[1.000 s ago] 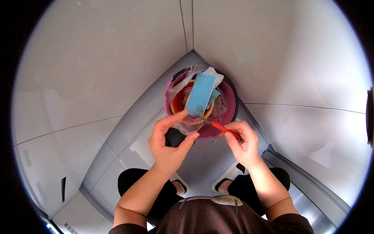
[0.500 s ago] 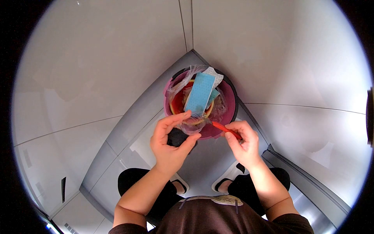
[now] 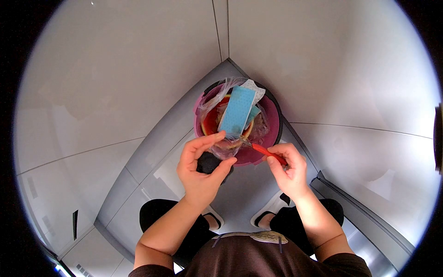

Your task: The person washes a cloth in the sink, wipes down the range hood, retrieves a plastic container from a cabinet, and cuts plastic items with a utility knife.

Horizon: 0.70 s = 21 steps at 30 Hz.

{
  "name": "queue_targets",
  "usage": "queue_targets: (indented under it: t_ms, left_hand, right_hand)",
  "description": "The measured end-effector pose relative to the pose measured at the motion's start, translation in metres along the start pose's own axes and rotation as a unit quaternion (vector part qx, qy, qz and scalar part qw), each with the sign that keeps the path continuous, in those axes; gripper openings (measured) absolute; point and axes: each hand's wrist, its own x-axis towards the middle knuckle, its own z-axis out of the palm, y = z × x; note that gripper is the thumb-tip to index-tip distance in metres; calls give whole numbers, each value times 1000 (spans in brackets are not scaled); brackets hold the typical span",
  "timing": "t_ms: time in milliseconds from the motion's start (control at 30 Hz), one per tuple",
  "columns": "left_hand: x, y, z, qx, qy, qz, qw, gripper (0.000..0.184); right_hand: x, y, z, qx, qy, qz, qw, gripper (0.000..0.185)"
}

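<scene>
My left hand (image 3: 198, 173) has its thumb and fingertips around the edge of a clear, round plastic cup or lid (image 3: 227, 150), tilted over the near rim of a pink bin (image 3: 273, 127). In my right hand (image 3: 291, 171) is a red-handled tool (image 3: 266, 153) with a short metal tip. The tip points left and lies at the cup's edge; whether they touch, I cannot tell. A blue face mask (image 3: 237, 110) lies on the rubbish in the bin, over what looks like a watermelon rind (image 3: 211, 119).
A crumpled clear plastic bag (image 3: 213, 102) and white dotted paper (image 3: 254, 87) stick up at the bin's far side. The bin stands in a corner between pale tiled walls (image 3: 115, 69). Beside it, partly behind my left hand, sits a dark object (image 3: 208, 163). My slippered feet are close by.
The clear plastic piece has tilted slightly and shifted a little left in my left hand. My right hand and the red-handled tool stay almost where they were.
</scene>
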Motion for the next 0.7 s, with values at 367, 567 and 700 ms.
queue_targets:
  t_ms: [367,567,700]
  left_hand:
    - [3,-1,-2,2,-12,-5,1000,51]
    - [3,-3,-3,-21,-13,-14,1000,50]
    - [4,0,-3,-34,-7,-43,998,48]
  right_hand:
    - [3,0,-1,17,-10,17,1000,14]
    - [2,3,-2,4,-11,6,1000,15]
    - [2,4,-2,17,-2,11,1000,15]
